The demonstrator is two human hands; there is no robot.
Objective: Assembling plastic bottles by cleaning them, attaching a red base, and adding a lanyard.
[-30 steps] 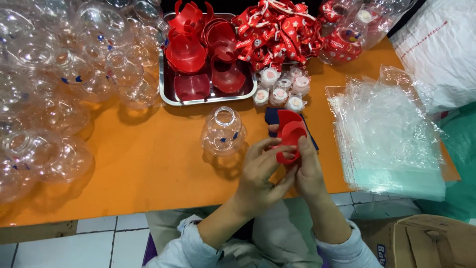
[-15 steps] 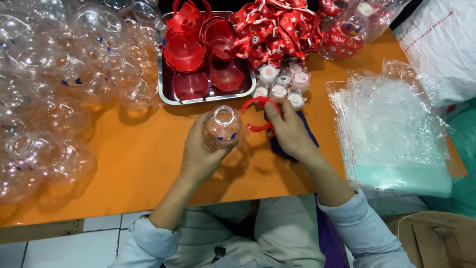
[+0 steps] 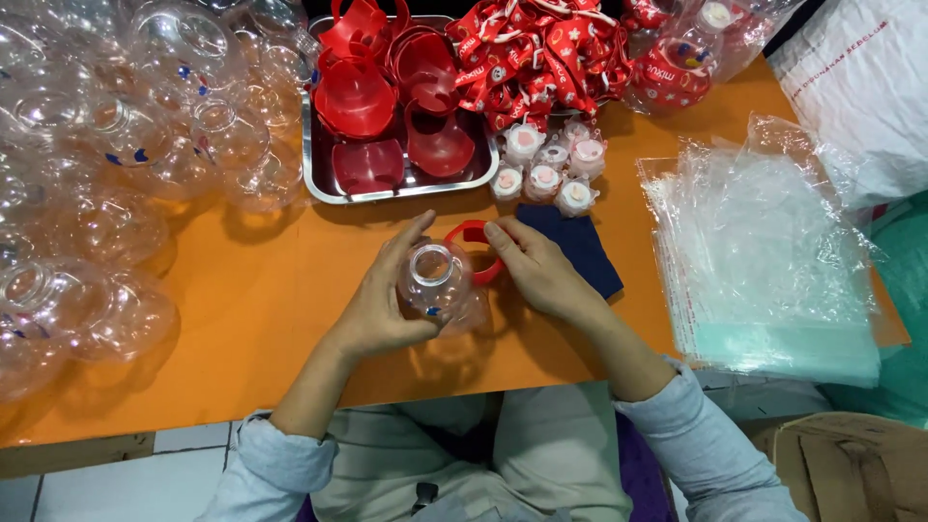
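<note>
One clear bottle [image 3: 437, 282] – left hand [image 3: 382, 307] grip closed round it, right hand [image 3: 541, 273] pinching one red ring [image 3: 474, 249], 6 caps [image 3: 546, 170] nr tray [image 3: 324, 184].

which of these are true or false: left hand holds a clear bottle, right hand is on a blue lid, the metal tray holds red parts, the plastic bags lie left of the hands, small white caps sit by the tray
1. The left hand holds a clear bottle. True.
2. The right hand is on a blue lid. False: it holds a red ring beside the bottle's mouth.
3. The metal tray holds red parts. True.
4. The plastic bags lie left of the hands. False: the stack lies to their right, on the orange table.
5. Small white caps sit by the tray. True, just off its right corner.
</note>
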